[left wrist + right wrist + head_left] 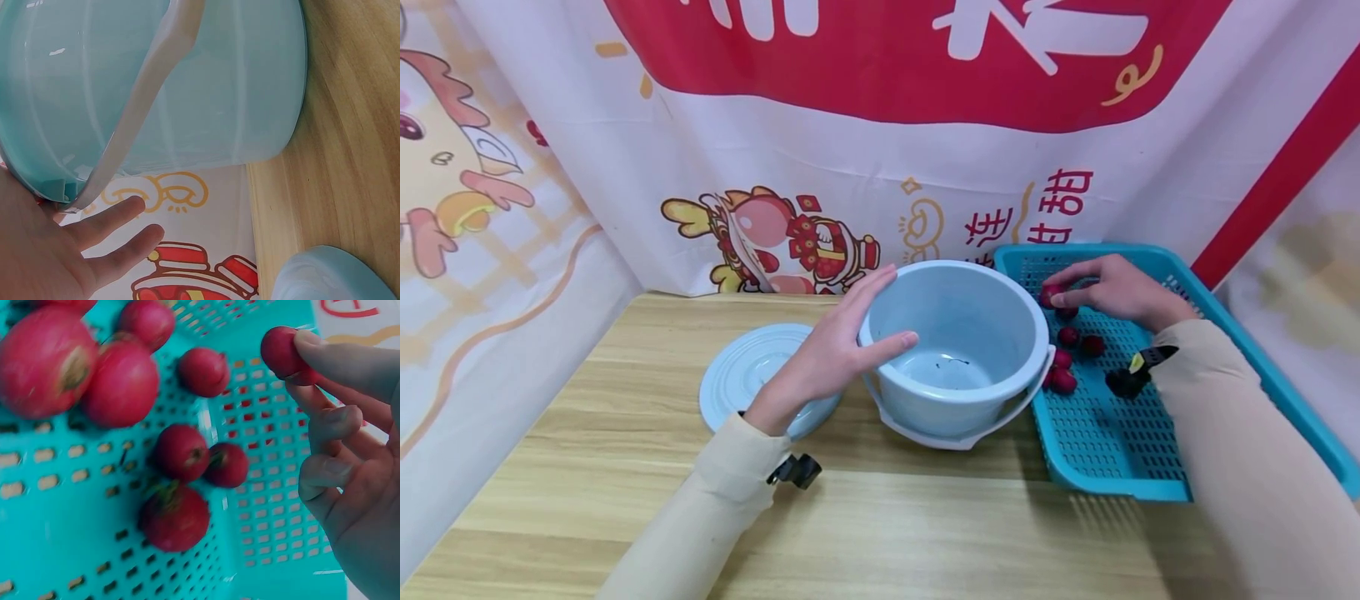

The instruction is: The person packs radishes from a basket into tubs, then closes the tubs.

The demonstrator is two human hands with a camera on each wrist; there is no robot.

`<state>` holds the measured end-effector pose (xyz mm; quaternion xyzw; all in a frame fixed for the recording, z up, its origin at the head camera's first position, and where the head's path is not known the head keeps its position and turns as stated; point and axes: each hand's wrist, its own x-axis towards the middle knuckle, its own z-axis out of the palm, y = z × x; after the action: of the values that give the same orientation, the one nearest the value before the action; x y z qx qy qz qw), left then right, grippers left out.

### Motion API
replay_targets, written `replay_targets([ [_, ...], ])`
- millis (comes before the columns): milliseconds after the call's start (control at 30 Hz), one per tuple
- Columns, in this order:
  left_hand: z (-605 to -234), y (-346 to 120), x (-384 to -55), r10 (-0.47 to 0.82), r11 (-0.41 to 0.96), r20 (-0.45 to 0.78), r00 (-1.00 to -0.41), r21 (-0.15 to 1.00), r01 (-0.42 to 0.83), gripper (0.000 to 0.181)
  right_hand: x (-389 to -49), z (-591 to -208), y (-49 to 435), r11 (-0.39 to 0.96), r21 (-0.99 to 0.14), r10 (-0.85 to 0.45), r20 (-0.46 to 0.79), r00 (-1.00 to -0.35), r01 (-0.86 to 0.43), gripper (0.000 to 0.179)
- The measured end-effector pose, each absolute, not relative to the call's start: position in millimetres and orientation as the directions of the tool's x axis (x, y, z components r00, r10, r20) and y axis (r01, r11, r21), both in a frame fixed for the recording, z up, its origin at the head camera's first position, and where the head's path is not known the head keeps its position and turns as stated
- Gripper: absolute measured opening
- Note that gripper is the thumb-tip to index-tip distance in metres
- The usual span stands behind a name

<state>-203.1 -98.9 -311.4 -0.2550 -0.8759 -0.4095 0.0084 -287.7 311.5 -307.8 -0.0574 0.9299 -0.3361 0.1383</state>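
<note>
A light blue bucket (958, 400) with a pale handle stands upright on the table. My left hand (831, 350) rests at its left rim, thumb reaching over the opening and fingers mostly straight; in the left wrist view two fingers are spread beside the handle (147, 100). Between thumb and fingers, my right hand (1123, 292) pinches a small red radish (281, 353) above the far left part of a turquoise basket (1120, 487). More radishes (175, 515) lie in that basket, along its left side. Dark bits lie on the bucket's floor.
A round light blue lid (730, 375) lies on the wooden table (587, 467), left of the bucket and partly under my left forearm. Printed cloth (850, 142) hangs behind the table. The basket stands close against the bucket's right side.
</note>
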Motion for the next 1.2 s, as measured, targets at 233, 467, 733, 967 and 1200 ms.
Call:
replay_targets([
  [233, -312, -99, -203, 0.440, 0.531, 0.228, -0.868, 0.714, 0.457, 0.090, -284, -296, 305, 0.731, -0.682, -0.173, -0.169, -0.970, -0.011, 0.067],
  [467, -311, -99, -203, 0.438, 0.539, 0.223, -0.871, 0.710, 0.453, 0.088, -279, -286, 296, 0.693, -0.720, -0.156, -0.109, -0.982, -0.030, 0.070],
  [733, -311, -99, -202, 0.439, 0.533, 0.229, -0.869, 0.712, 0.457, 0.089, -274, -278, 287, 0.654, -0.755, -0.149, -0.062, -0.987, -0.051, 0.071],
  [967, -312, -100, -203, 0.441, 0.531, 0.233, -0.867, 0.710, 0.462, 0.089, -264, -273, 278, 0.587, -0.802, -0.147, 0.030, -0.989, -0.112, 0.067],
  [1200, -312, -99, -204, 0.443, 0.530, 0.237, -0.865, 0.709, 0.465, 0.089, -253, -267, 264, 0.533, -0.827, -0.176, 0.101, -0.979, -0.181, 0.057],
])
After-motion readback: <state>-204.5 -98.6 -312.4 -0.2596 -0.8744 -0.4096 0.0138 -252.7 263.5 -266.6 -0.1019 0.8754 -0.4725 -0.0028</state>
